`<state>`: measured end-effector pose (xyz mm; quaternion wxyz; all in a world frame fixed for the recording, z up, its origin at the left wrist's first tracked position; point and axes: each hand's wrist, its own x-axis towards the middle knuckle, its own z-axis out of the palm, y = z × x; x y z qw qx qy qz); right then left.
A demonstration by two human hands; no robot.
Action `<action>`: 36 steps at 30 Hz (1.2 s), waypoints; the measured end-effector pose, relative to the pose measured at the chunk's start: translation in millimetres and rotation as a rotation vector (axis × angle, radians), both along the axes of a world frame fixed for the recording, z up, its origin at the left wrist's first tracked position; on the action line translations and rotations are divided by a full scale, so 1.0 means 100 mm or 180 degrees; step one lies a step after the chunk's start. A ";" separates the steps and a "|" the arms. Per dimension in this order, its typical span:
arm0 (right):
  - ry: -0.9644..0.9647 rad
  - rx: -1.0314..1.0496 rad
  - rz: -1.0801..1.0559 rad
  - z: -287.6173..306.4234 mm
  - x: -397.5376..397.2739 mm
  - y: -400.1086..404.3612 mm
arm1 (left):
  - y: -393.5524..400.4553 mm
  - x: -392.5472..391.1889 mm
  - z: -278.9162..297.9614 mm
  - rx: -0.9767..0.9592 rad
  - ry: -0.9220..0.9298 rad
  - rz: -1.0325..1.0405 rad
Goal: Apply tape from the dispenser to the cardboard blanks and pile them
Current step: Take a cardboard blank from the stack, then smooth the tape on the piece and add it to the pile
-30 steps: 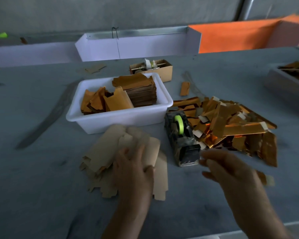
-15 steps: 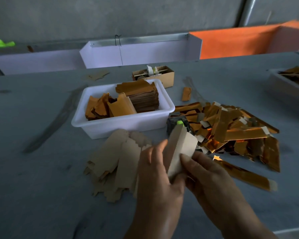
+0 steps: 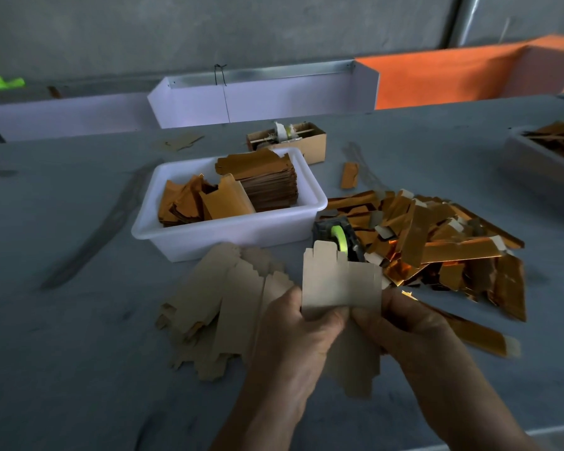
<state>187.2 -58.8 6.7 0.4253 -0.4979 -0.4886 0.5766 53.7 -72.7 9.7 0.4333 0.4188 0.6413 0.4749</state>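
Kraft-brown blank in hand: a cardboard blank point(image 3: 341, 281) is standing upright at 6 o'clock of the scene, plain side facing the camera, notched tabs along its top edge.
Left hand: the left hand point(image 3: 298, 330) is gripping the blank's lower left edge, thumb curling over the front.
Right hand: the right hand point(image 3: 404, 323) is pinching the blank's lower right part, thumb meeting the left thumb near the middle.
Tape dispenser: the dark tape dispenser point(image 3: 337, 237) is sitting on the counter point(image 3: 62, 369) just behind the held blank at 12 o'clock of it, its green roll showing above the blank's top edge.
Untaped blanks: a loose fan of plain blanks point(image 3: 222, 307) is lying flat at 9 o'clock of the hands, partly running under the left hand.
Finished pile: a heap of gold-faced blanks point(image 3: 437, 242) is spreading at 2 o'clock of the hands, touching the dispenser's right side; one long gold strip point(image 3: 469, 333) is lying apart at 3 o'clock.
White tub: a white plastic tub point(image 3: 228, 229) is resting at 11 o'clock, holding a neat stack of blanks and some tilted orange ones.
Small box: a small cardboard box point(image 3: 310, 141) is sitting behind the tub at 12 o'clock, its contents too small to tell.
Stray piece: one orange piece point(image 3: 350, 175) is lying alone at 1 o'clock.
Second tub: a grey tub point(image 3: 534, 161) is showing at the 3 o'clock edge.
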 end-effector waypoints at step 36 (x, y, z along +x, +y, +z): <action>0.0351 -0.0266 -0.0202 0.00 0.00 -0.04 | -0.10 -0.01 -0.02 -0.0246 -0.0127 -0.0621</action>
